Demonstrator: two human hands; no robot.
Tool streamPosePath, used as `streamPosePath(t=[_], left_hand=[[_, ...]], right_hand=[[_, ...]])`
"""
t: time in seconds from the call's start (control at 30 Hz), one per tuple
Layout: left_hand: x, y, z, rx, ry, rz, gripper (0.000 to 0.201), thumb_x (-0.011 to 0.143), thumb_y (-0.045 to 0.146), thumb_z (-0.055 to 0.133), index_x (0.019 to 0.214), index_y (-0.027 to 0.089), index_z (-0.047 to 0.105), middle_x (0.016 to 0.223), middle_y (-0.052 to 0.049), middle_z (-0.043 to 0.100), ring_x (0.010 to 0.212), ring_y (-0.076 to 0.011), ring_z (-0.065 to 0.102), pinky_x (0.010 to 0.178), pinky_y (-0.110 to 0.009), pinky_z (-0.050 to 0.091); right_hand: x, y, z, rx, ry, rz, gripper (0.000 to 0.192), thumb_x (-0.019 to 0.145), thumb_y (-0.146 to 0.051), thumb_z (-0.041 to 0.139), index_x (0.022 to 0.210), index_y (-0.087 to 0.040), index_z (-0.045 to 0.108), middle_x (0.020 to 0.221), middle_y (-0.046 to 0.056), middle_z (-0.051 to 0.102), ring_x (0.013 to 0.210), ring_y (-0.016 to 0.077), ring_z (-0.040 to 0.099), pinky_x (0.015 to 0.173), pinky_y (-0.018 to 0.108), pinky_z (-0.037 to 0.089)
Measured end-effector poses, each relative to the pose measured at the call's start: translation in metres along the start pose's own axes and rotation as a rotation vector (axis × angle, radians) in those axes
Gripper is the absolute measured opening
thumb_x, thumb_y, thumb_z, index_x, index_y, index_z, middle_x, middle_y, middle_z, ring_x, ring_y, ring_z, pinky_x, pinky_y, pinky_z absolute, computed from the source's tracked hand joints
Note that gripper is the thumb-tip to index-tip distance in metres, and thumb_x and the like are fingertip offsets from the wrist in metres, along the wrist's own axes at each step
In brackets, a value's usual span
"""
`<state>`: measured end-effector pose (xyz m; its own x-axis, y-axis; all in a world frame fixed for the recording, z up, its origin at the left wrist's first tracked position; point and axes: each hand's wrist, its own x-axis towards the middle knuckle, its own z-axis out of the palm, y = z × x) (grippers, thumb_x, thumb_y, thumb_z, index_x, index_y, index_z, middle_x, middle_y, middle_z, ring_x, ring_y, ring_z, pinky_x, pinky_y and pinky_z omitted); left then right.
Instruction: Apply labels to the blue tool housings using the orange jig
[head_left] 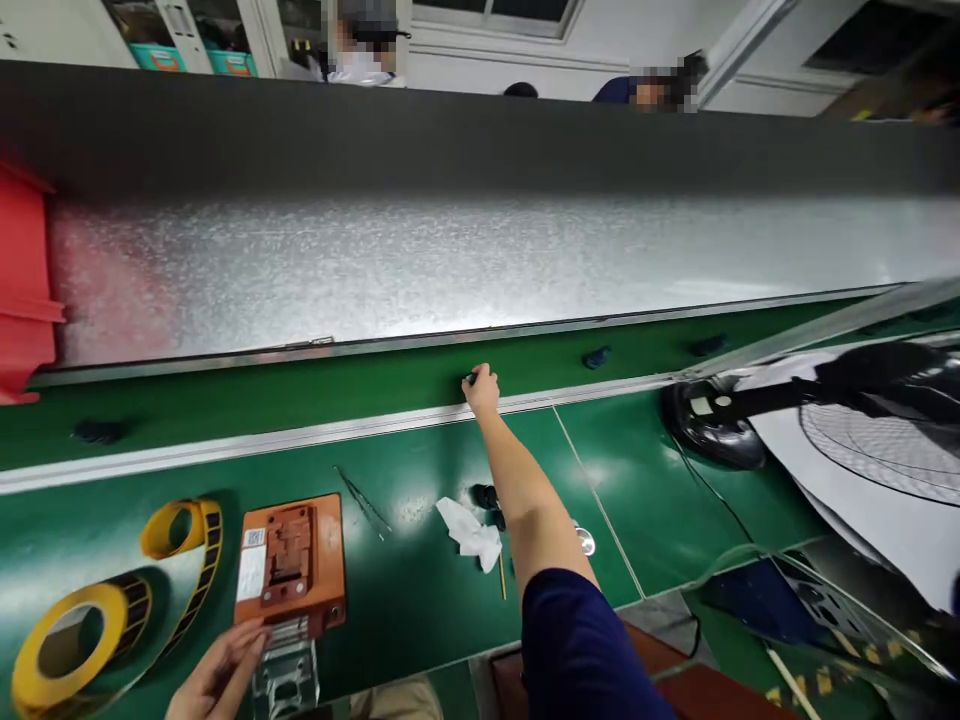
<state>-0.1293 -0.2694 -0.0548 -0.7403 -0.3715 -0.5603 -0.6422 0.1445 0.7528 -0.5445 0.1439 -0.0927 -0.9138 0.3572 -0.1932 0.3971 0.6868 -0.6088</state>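
Bright overhead glare on metal panel (480, 265); edges warped.

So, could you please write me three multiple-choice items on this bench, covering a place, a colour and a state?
1. Where is the right hand?
A. at the conveyor belt's near edge
B. on the tape reel
C. on the fan

2. What colour is the fixture block?
A. blue
B. orange
C. white

3. How is the left hand?
A. fist shut
B. gripping the tweezers
C. open, fingers touching the fixture block's near edge

Answers:
A: arm stretched to the belt, on a small dark part.
B: it is plainly orange.
C: fingers are spread.
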Motion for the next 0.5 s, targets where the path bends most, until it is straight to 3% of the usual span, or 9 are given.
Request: streamPosePath(t=[0.1, 0.23, 0.3, 0.33, 0.37, 0.43, 0.5], left_hand=[[-0.014, 0.042, 0.039, -0.080, 0.012, 0.021, 0.051, 0.058, 0.070, 0.080, 0.086, 0.028, 0.079, 0.099, -0.005, 0.080, 0.104, -0.0347, 0.072, 0.102, -0.048, 0.055], [-0.005, 0.093, 0.069, -0.492, -0.123, -0.159, 0.047, 0.071, 0.057, 0.081, 0.099, 0.021, 0.074, 0.102, -0.009, 0.078, 0.097, -0.0239, 0.073, 0.085, -0.033, 0.060], [0.006, 0.105, 0.069, -0.723, -0.340, -0.348, 0.047, 0.084, 0.059, 0.067, 0.102, 0.016, 0.073, 0.102, -0.013, 0.076, 0.082, -0.0197, 0.074, 0.067, -0.026, 0.059], [0.011, 0.107, 0.066, -0.805, -0.484, -0.433, 0.050, 0.091, 0.059, 0.058, 0.106, 0.013, 0.072, 0.102, -0.016, 0.075, 0.075, -0.0190, 0.073, 0.059, -0.025, 0.057], [0.013, 0.107, 0.063, -0.884, -0.552, -0.469, 0.048, 0.095, 0.055, 0.052, 0.106, 0.012, 0.071, 0.097, -0.015, 0.075, 0.068, -0.0169, 0.071, 0.054, -0.024, 0.054], [0.012, 0.102, 0.056, -0.984, -0.602, -0.478, 0.044, 0.099, 0.047, 0.048, 0.109, 0.010, 0.069, 0.090, -0.013, 0.074, 0.063, -0.0154, 0.068, 0.053, -0.023, 0.053], [0.006, 0.094, 0.050, -1.024, -0.515, -0.400, 0.038, 0.099, 0.042, 0.053, 0.113, 0.011, 0.067, 0.088, -0.011, 0.073, 0.068, -0.0159, 0.069, 0.059, -0.025, 0.055]], right_hand=[[-0.050, -0.021, 0.012, 0.093, -0.196, -0.204, 0.036, 0.089, -0.022, 0.064, 0.124, -0.016, 0.055, 0.117, 0.011, 0.062, 0.095, 0.0204, 0.065, 0.093, 0.042, 0.053], [-0.154, -0.049, 0.018, 0.254, -0.660, -0.476, 0.040, 0.084, -0.033, 0.071, 0.120, -0.021, 0.058, 0.095, 0.001, 0.069, 0.079, 0.0158, 0.069, 0.079, 0.032, 0.058], [-0.205, -0.060, 0.014, 0.380, -0.959, -0.680, 0.038, 0.085, -0.036, 0.071, 0.119, -0.022, 0.061, 0.103, 0.003, 0.070, 0.091, 0.0180, 0.071, 0.087, 0.036, 0.058], [-0.227, -0.065, 0.012, 0.434, -1.078, -0.784, 0.033, 0.088, -0.037, 0.067, 0.118, -0.023, 0.064, 0.114, 0.006, 0.069, 0.105, 0.0202, 0.069, 0.095, 0.039, 0.056], [-0.246, -0.069, 0.012, 0.490, -1.158, -0.854, 0.030, 0.092, -0.037, 0.063, 0.119, -0.023, 0.065, 0.126, 0.007, 0.066, 0.117, 0.0218, 0.065, 0.102, 0.042, 0.053], [-0.276, -0.074, 0.015, 0.582, -1.189, -0.845, 0.032, 0.097, -0.038, 0.057, 0.125, -0.025, 0.064, 0.141, 0.009, 0.058, 0.130, 0.0229, 0.058, 0.111, 0.045, 0.047], [-0.299, -0.075, 0.024, 0.661, -1.120, -0.714, 0.039, 0.099, -0.040, 0.055, 0.135, -0.025, 0.057, 0.142, 0.010, 0.058, 0.129, 0.0223, 0.059, 0.112, 0.045, 0.047]])
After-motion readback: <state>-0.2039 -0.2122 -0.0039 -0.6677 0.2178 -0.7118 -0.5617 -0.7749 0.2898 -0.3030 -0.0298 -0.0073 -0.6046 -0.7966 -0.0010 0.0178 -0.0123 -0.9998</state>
